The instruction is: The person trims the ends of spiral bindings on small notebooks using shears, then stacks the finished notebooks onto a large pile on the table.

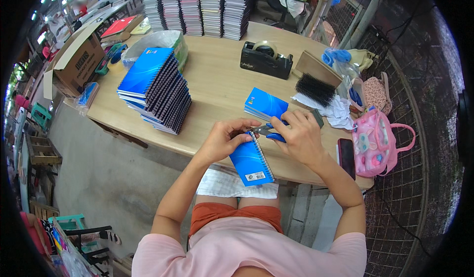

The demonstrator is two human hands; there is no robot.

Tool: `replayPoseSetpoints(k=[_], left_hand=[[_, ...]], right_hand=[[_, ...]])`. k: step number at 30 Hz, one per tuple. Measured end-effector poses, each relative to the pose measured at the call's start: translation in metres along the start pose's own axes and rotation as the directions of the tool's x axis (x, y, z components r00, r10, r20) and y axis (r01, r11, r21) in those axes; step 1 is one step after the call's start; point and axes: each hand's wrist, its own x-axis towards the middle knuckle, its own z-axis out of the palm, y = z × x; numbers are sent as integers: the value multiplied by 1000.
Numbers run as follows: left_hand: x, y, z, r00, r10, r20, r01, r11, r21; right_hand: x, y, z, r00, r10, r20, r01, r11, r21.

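Holds blue notebook at centre of frame in left hand and pliers in right hand; apparently works upper end of coil, with finishing seemingly left.

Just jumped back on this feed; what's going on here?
A person's left hand holds a blue spiral notebook at the table's near edge, while the right hand holds blue-handled pliers at the upper end of its spiral. Whether they grip the wire is too small to tell. A tall stack of blue notebooks stands to the left; more blue notebooks lie just beyond the hands.
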Motion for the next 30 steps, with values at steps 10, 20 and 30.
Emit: replayPoseSetpoints(k=[10, 20, 30], left_hand=[[-1, -13, 2, 993, 6, -115, 1, 999, 54], [-1, -20, 3, 989, -25, -143, 33, 998, 52], [-14, -17, 14, 937, 183, -298, -50, 913, 406]], right_hand=[[1, 2, -8, 998, 17, 53, -15, 999, -39], [1, -2, -5, 980, -181, -84, 156, 956, -247], [-17, -2, 15, 891, 259, 373, -428, 755, 497]])
